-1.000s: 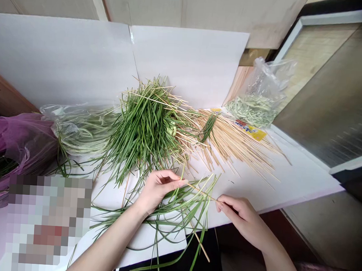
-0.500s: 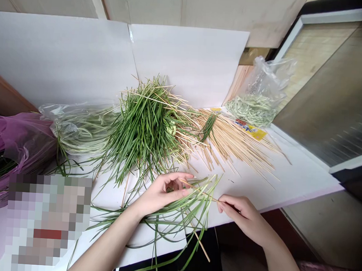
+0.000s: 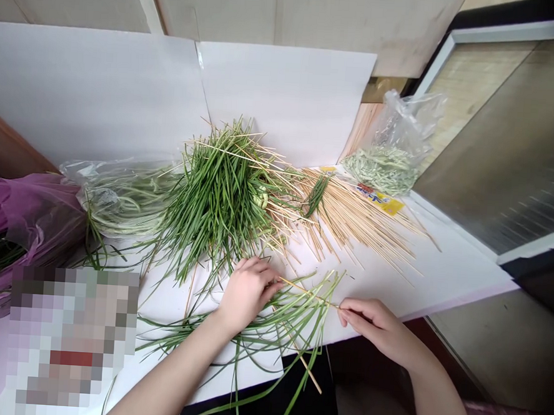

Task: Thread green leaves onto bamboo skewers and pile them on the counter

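Observation:
My left hand [image 3: 248, 291] is closed, with its thumb and fingertips at the left end of a thin bamboo skewer [image 3: 304, 290]. My right hand [image 3: 371, 318] pinches the skewer's other end. Loose green garlic chives [image 3: 293, 327] lie around and below the skewer, fanning out between both hands; whether any are threaded on it I cannot tell. Some blades pass under my left forearm and hang over the table's front edge. Another skewer [image 3: 310, 375] slants down beneath the chives, past that edge. Behind my left hand stands a big heap of chives [image 3: 216, 197].
Many bamboo skewers [image 3: 365, 222] lie spread at the right back. Clear bags of pale green strands stand at the back right [image 3: 385, 164] and left [image 3: 127, 201]. A purple bag [image 3: 32, 217] is at far left, above a blurred patch [image 3: 76, 345]. White boards [image 3: 284, 95] line the back.
My left hand has turned over and its fingers have closed at the skewer's left end. My right hand has shifted slightly right, still pinching the other end.

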{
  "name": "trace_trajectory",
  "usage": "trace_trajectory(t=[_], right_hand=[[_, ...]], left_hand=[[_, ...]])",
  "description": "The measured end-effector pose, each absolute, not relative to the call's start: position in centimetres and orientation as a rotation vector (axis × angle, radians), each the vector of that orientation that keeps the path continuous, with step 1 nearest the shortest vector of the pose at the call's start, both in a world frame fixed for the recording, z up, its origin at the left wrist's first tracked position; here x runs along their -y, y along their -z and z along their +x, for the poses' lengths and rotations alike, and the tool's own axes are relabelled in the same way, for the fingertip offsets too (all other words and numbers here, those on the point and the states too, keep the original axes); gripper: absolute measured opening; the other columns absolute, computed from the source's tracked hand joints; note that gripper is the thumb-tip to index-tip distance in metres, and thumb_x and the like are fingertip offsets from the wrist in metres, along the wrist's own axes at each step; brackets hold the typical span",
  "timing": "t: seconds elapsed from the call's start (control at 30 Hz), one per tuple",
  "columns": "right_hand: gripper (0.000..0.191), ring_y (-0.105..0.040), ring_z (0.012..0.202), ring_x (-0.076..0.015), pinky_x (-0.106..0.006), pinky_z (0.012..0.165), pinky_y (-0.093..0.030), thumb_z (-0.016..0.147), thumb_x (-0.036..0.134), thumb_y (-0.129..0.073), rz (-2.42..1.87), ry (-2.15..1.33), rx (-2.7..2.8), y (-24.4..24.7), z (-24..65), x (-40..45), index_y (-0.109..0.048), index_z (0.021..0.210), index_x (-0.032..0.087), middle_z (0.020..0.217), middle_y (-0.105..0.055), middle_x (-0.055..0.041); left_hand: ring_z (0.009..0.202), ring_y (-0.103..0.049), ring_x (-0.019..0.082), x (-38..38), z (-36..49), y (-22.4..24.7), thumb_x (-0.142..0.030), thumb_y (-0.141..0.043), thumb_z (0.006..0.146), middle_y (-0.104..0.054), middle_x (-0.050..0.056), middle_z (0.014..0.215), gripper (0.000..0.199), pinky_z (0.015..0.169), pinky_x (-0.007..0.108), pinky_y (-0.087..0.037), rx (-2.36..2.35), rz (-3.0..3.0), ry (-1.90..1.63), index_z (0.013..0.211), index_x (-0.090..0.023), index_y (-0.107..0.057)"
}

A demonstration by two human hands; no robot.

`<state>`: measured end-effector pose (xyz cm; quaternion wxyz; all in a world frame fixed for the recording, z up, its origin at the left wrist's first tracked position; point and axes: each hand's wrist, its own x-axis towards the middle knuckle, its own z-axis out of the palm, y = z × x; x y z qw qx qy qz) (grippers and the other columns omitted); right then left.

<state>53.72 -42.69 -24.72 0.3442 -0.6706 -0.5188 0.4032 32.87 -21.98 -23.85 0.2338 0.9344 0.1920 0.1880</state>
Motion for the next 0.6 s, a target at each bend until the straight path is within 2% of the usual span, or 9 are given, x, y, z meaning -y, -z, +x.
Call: trace_trajectory(t=[0.17, 0.27, 0.4, 0.6], right_hand=[[0.035, -0.034, 0.064, -0.0148, -0.027, 0.060, -0.027, 0.103, 0.041, -0.042, -1.765, -0.974, 1.296, 24.9, 53.3, 42.3, -0.052, 0.077, 0.020, 0.069, -0.039, 0.0035], [0.035, -0.028, 0.061, -0.0145, -0.027, 0.057, -0.023, 0.102, 0.042, -0.042, -1.779, -0.936, 1.250, 24.9, 52.7, 41.8, -0.052, 0.077, 0.020, 0.066, -0.031, 0.0045], [0.035, -0.028, 0.061, -0.0143, -0.028, 0.057, -0.022, 0.102, 0.042, -0.042, -1.731, -0.946, 1.244, 25.0, 52.0, 41.4, -0.052, 0.077, 0.020, 0.067, -0.033, 0.0040], [0.034, -0.026, 0.060, -0.0141, -0.028, 0.056, -0.021, 0.102, 0.042, -0.042, -1.718, -0.959, 1.238, 25.2, 51.6, 41.2, -0.053, 0.078, 0.020, 0.066, -0.030, 0.0043]], left_hand=[[0.070, -0.053, 0.014, 21.6, 32.8, 23.6, -0.034, -0.063, 0.090, -0.061, 0.001, 0.078, 0.017, 0.066, 0.027, -0.042, -0.573, 1.758, -0.650, 0.088, -0.017, -0.065], [0.068, -0.051, 0.011, 21.5, 32.9, 23.4, -0.038, -0.067, 0.088, -0.058, -0.001, 0.077, 0.021, 0.065, 0.023, -0.041, -0.528, 1.398, -0.638, 0.088, -0.017, -0.062], [0.063, -0.048, 0.009, 21.6, 33.0, 23.5, -0.039, -0.069, 0.087, -0.057, -0.002, 0.070, 0.025, 0.062, 0.020, -0.039, -0.519, 1.263, -0.617, 0.082, -0.016, -0.061], [0.060, -0.047, 0.007, 21.7, 33.0, 23.7, -0.036, -0.075, 0.082, -0.058, -0.003, 0.068, 0.022, 0.058, 0.019, -0.037, -0.533, 1.246, -0.632, 0.083, -0.016, -0.067]])
